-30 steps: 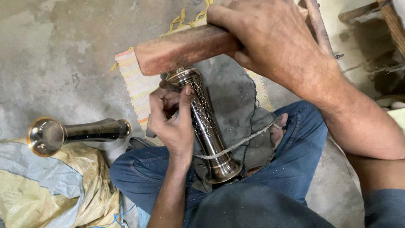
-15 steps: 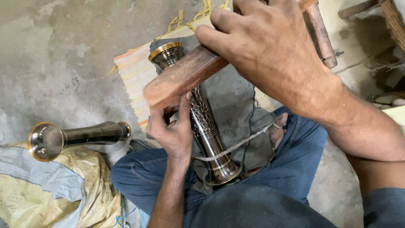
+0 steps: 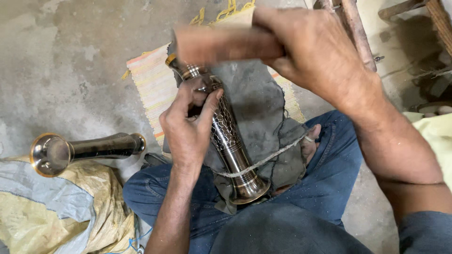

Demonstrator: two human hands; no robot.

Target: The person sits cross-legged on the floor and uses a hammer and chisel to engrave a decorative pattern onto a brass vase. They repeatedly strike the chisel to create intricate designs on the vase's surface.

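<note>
Metalwork fills the head view: a tall brass-toned vase (image 3: 226, 136) lies slanted across the person's lap, its flared foot near the knees and its rim pointing away toward a striped woven mat (image 3: 150, 89) on the concrete floor (image 3: 70, 56). The left hand (image 3: 188, 127) is closed around the upper body of the vase, thumb and fingers pinched at the neck as if steadying a small tool there, though whether anything is between the fingertips cannot be made out. The right hand (image 3: 315, 56) is clenched on a reddish wooden block (image 3: 226, 44), blurred and raised just above the rim. By the look of it, the step in hand is striking a pattern into the surface; the next blow would call for a square hit and a firm hold so the round body does not roll. The vase is smooth and polished at the foot, with a netlike chased texture along its middle. A dark grey cloth (image 3: 263, 108) pads it, and a pale cord (image 3: 268, 157) crosses its lower part. A second, plain vase (image 3: 84, 150) lies well apart at the left, resting on a crumpled yellowish sack (image 3: 52, 211).
</note>
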